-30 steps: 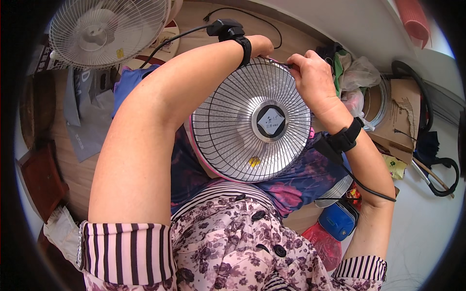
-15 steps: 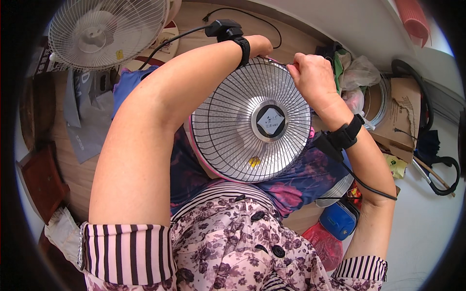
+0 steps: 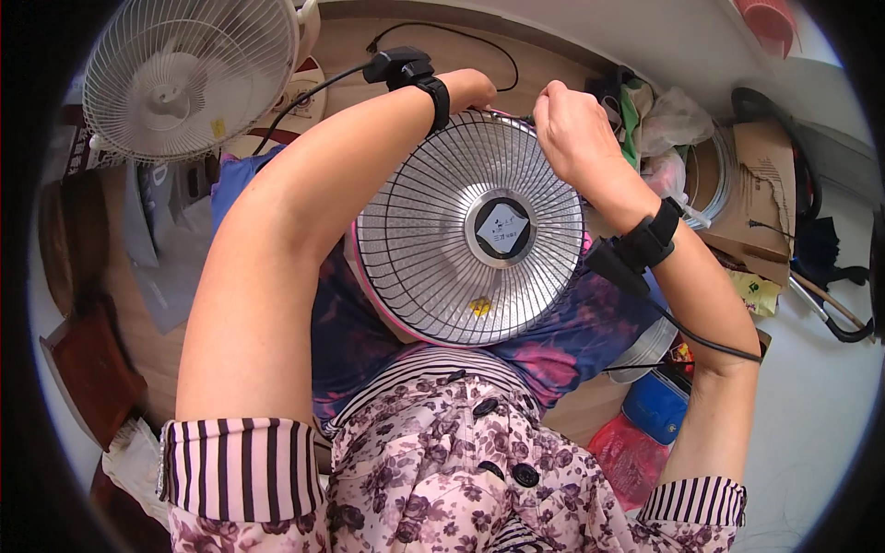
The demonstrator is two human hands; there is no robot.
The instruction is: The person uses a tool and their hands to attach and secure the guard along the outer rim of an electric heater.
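A round dish heater with a black wire grille, a pink rim and a silver reflector leans between my knees. Its grille faces up toward me, with a silver hub at the centre. My left hand reaches over the heater's far edge, its fingers mostly out of sight there. At the far right of the rim is my right hand, fingers curled and pressed together. Whatever it pinches is hidden. Both wrists wear black straps with cabled modules.
A white standing fan is at far left, above a grey bag. On the right lie plastic bags, a cardboard box and a coil of wire. A blue case and red bag sit beside my knee.
My right hand has shifted slightly left and up along the far rim, its fingers still closed. The left hand stays behind the edge. The whole view has moved a little.
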